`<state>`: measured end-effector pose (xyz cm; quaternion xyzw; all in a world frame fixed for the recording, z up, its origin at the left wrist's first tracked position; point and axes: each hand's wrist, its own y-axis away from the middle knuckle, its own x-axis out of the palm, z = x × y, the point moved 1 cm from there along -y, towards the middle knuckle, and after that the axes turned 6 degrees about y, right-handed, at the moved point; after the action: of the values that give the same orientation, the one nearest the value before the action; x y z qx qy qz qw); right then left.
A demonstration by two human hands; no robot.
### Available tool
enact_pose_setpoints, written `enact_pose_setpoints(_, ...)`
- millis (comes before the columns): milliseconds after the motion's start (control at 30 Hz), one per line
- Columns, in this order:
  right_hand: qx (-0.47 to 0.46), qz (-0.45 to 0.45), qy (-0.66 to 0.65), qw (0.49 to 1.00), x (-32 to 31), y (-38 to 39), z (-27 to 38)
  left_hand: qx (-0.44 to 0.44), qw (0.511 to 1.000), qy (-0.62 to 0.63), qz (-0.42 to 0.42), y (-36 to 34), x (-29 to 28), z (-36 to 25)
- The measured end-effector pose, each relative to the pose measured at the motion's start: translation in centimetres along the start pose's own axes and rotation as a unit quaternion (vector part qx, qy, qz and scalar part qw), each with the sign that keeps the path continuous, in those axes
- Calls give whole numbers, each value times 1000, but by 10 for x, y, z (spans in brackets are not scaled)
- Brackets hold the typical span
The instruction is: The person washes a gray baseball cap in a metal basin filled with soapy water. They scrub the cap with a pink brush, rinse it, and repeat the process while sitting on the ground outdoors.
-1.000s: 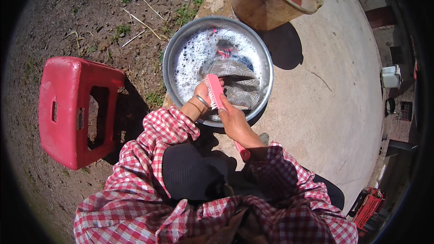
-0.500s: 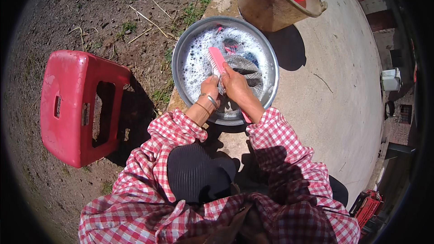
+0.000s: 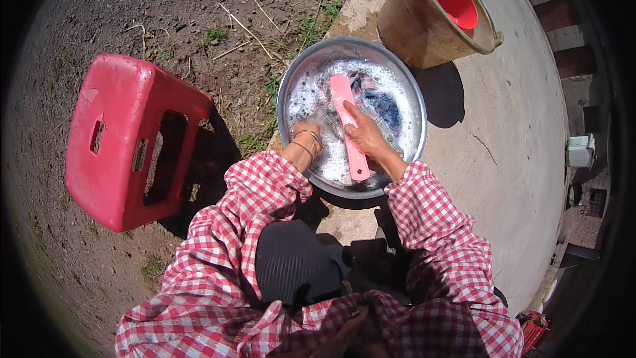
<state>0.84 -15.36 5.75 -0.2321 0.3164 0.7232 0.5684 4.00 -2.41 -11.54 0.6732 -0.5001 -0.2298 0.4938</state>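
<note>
Grey concrete slab [image 3: 490, 192] under round silver metal basin [image 3: 422, 119]; above, our right hand [image 3: 368, 136] curls fingers round long pink plastic brush [image 3: 356, 157], ideally flat; left hand's [image 3: 307, 130] fingers hidden, can't tell.

Bright sunny day outside, shadows are super crisp. Left half is bare brown dirt [image 3: 179, 6] with scrappy green weeds [image 3: 215, 35] plus a chunky red plastic stool with a slotted top [image 3: 116, 166]. Right half's pale grey concrete paving [image 3: 510, 185], then dark-red and whitish blocks [image 3: 556, 15] in shade.
</note>
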Motion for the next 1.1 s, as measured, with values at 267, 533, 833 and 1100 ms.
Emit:
enact_pose_setpoints(267, 139, 114, -193, 965, -2, 54, 42, 115, 980, -37, 160, 91, -7, -17)
enact_pose_setpoints(533, 129, 22, 243, 961, -21, -15, -25, 175, 943, -165, 230, 131, -20, -38)
enact_pose_setpoints(833, 136, 137, -77, 978, -7, 93, 76, -49, 959, 127, 247, 143, -20, -37)
enact_pose_setpoints(1100, 117, 70, 73, 988, -1, 27, 46, 122, 961, -36, 246, 149, -21, -24)
